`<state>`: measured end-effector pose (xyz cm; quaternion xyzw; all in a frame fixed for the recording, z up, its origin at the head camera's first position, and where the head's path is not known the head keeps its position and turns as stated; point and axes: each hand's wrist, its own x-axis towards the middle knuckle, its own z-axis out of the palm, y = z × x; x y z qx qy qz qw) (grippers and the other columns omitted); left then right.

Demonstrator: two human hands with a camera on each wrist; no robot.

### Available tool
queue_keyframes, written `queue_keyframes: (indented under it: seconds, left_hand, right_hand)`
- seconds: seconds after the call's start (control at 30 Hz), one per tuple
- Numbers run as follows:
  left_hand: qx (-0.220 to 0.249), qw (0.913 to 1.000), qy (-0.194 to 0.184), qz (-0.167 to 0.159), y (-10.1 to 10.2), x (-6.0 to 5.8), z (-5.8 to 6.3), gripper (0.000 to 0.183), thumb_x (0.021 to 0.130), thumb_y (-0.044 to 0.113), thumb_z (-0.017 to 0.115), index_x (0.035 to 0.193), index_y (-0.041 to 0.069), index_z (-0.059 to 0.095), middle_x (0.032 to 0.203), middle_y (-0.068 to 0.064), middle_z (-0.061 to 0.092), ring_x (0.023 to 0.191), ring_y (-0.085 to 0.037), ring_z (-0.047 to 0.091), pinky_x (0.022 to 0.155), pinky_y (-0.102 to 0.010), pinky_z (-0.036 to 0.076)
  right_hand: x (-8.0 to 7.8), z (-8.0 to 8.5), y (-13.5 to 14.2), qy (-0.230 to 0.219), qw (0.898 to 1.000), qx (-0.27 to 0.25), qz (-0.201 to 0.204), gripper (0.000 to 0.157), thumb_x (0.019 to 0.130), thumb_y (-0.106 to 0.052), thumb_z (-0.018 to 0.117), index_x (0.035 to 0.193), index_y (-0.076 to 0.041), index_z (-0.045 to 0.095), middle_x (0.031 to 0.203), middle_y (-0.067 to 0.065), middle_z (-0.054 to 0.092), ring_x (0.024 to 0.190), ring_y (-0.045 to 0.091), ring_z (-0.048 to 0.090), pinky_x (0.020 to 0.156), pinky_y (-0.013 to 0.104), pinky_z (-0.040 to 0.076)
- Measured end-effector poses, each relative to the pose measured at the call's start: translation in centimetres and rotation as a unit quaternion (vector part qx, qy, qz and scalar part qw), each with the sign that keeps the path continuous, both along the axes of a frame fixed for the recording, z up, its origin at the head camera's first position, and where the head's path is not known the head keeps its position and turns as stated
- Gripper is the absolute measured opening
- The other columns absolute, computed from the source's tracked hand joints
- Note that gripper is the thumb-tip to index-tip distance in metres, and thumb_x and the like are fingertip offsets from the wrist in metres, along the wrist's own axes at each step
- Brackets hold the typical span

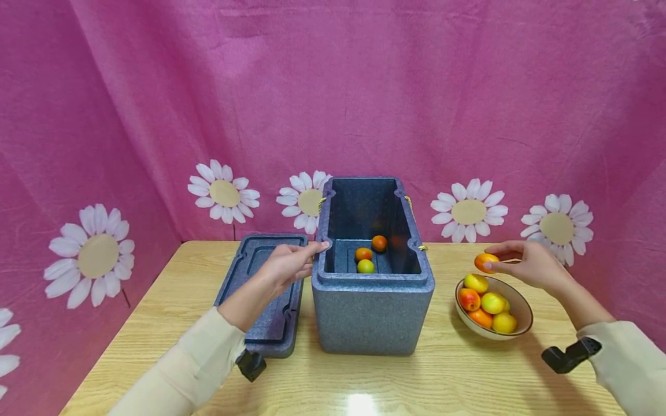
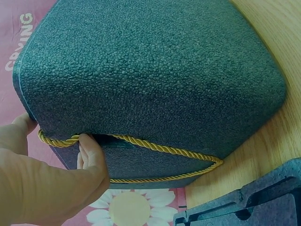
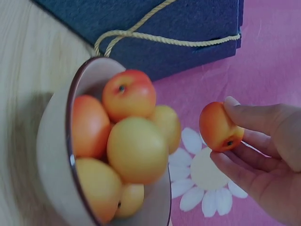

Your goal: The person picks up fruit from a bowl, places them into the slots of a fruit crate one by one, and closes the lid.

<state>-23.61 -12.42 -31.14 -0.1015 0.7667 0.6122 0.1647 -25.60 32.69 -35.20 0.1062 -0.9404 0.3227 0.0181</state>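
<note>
Nearest, we see a bowl of fruit, above it our right hand pinching an orange fruit, then our left hand gripping a grey box by its rim, three fruits inside, a pink curtain beyond.

Left of the box, a long, loose cream sleeve is worn, creased near its end. Right of the box, a matching sleeve is worn. On the box's left, a small, blocky black mount is seen strapped on; on its right, a black bracket is shown, formed with angular ends.
</note>
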Motion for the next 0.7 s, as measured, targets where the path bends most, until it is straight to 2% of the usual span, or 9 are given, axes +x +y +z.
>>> queue_keyframes:
  seconds: [0.2,0.7]
  left_hand:
    - [0.002,1.0000,0.001,0.001,0.0,-0.1,-0.1,0.086,0.090,0.044,0.066,0.149,-0.007,0.030,0.153,-0.022,0.041,0.139,-0.032,0.048,0.117,-0.042,0.038]
    - [0.004,1.0000,0.000,0.002,0.1,-0.1,-0.1,0.086,0.090,0.044,0.067,0.149,-0.007,0.030,0.153,-0.022,0.041,0.139,-0.033,0.047,0.117,-0.043,0.038]
  right_hand:
    - [-0.7,0.5,-1.5,0.009,1.000,-0.022,0.009,0.046,0.088,-0.026,0.074,0.121,0.004,0.064,0.114,0.025,0.071,0.083,-0.018,0.058,0.071,0.011,0.054]
    - [-2.3,2.6,-4.4,0.052,0.998,-0.025,0.039,0.040,0.085,-0.021,0.076,0.118,0.002,0.067,0.111,0.024,0.072,0.080,-0.015,0.060,0.072,0.009,0.053]
